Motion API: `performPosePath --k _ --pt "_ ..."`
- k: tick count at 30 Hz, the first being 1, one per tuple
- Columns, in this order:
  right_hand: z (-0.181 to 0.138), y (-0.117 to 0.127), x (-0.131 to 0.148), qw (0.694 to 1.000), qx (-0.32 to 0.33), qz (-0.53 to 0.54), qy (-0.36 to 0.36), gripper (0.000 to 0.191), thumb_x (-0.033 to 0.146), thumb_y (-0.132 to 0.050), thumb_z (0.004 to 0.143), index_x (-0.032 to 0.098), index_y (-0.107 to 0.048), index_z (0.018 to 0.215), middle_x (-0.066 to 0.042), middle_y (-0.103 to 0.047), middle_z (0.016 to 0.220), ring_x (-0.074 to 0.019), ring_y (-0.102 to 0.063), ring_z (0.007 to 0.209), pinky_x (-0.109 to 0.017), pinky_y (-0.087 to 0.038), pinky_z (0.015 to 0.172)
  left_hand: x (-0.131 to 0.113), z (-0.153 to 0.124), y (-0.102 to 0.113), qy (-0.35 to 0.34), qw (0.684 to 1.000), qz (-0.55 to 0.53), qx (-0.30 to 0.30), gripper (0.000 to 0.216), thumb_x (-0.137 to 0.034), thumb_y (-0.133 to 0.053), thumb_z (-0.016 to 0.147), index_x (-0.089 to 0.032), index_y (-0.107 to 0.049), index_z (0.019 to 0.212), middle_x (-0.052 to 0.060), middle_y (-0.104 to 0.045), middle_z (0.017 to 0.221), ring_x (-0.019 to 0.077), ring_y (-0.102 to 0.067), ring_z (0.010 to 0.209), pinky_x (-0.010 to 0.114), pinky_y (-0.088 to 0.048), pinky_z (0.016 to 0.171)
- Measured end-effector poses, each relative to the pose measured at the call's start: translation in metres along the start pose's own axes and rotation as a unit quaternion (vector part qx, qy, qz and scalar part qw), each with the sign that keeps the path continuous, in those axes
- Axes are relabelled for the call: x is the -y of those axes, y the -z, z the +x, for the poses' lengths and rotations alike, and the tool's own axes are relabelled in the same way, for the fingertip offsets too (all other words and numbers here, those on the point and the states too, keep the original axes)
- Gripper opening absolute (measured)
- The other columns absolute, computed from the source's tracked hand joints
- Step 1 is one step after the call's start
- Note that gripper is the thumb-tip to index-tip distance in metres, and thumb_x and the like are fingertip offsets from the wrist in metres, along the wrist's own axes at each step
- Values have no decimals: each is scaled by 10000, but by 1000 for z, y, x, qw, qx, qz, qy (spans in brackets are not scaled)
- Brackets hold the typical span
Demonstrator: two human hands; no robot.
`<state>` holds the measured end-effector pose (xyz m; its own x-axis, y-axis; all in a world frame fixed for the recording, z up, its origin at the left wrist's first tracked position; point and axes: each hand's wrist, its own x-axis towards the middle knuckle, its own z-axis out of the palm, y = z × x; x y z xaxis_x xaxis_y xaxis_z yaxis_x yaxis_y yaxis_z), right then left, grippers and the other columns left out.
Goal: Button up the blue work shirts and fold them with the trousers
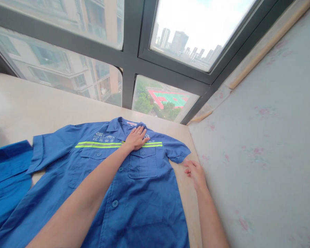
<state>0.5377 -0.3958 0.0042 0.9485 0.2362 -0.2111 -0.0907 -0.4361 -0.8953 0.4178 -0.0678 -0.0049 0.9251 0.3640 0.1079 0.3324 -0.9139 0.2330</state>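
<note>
A blue short-sleeved work shirt [150, 193] lies spread front up, its collar towards the window. It has buttons down the front, chest pockets, pale printed lettering and a yellow-green reflective stripe. My left hand [136, 138] rests flat on the upper chest below the collar, fingers stretched out, a ring on one finger. It covers part of the stripe and print. My right hand [195, 172] is just beside the cuff of the right-side sleeve [177, 150]. Its fingers are loosely curled and a little apart, with no cloth visible between them.
Another blue garment [9, 172] lies at the left, against the shirt's other sleeve. The pale surface [51, 103] under both meets a grey-framed window [130, 65] at the back. A flower-patterned wall [258, 137] rises close to my right arm.
</note>
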Motion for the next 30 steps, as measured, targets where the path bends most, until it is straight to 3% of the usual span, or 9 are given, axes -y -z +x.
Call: performPosePath --k 2,6,12,15,19,22,26,28,30 --pt "-15 -11 9 999 28 16 13 469 555 -739 648 171 -634 895 -75 -715 841 -137 -613 535 -225 -440 433 -1 0 1 2 1000 3 3 694 -556 -260 975 -113 -367 1497 156 -273 1589 272 -207 1489 432 -141 1206" --pt "-22 -30 26 1000 22 21 -3 535 444 -809 559 193 -601 983 -27 -675 735 -145 -610 515 -209 -392 375 -1 0 2 0 1000 18 9 702 -560 -243 974 -113 -359 1502 149 -271 1591 269 -207 1489 428 -145 1204" --pt "-12 -32 33 997 64 21 -23 375 416 -796 552 189 -575 753 31 -564 516 -133 -527 419 -228 -384 370 -1 1 2 7 999 34 13 715 -559 -226 976 -96 -344 1508 151 -266 1592 274 -208 1489 434 -155 1203" --pt "-13 -19 36 997 64 36 29 351 468 -770 603 182 -609 729 1 -618 614 -150 -584 586 -245 -456 508 0 2 1 7 999 37 17 715 -561 -217 976 -104 -339 1512 141 -261 1596 266 -198 1492 426 -149 1206" --pt "-17 0 34 980 69 144 122 396 572 -693 711 201 -628 835 -30 -699 883 -183 -629 847 -298 -501 775 0 2 1 8 999 31 18 721 -572 -215 973 -113 -332 1516 137 -256 1597 257 -192 1495 421 -148 1206" --pt "-16 4 26 979 75 145 120 442 638 -671 709 208 -586 766 -18 -676 784 -189 -622 786 -322 -502 785 0 2 3 9 1000 23 19 714 -566 -225 973 -112 -339 1513 140 -261 1595 260 -195 1494 428 -151 1206" --pt "-11 0 15 992 -2 94 86 528 726 -657 646 221 -559 769 -7 -638 658 -202 -614 674 -340 -510 708 1 1 3 5 1000 24 18 718 -579 -237 966 -124 -345 1511 139 -258 1595 261 -193 1494 428 -150 1205" --pt "-11 0 12 991 -26 104 78 532 730 -632 670 226 -550 819 -22 -668 687 -219 -648 714 -358 -518 737 1 1 3 3 999 28 20 742 -597 -227 961 -115 -338 1513 145 -253 1596 264 -189 1495 428 -145 1205" --pt "-15 1 12 989 -5 118 85 523 696 -638 709 221 -564 914 -64 -728 834 -239 -683 863 -377 -515 829 1 1 2 2 999 31 22 758 -609 -218 957 -109 -331 1516 149 -249 1597 266 -185 1496 428 -142 1206"
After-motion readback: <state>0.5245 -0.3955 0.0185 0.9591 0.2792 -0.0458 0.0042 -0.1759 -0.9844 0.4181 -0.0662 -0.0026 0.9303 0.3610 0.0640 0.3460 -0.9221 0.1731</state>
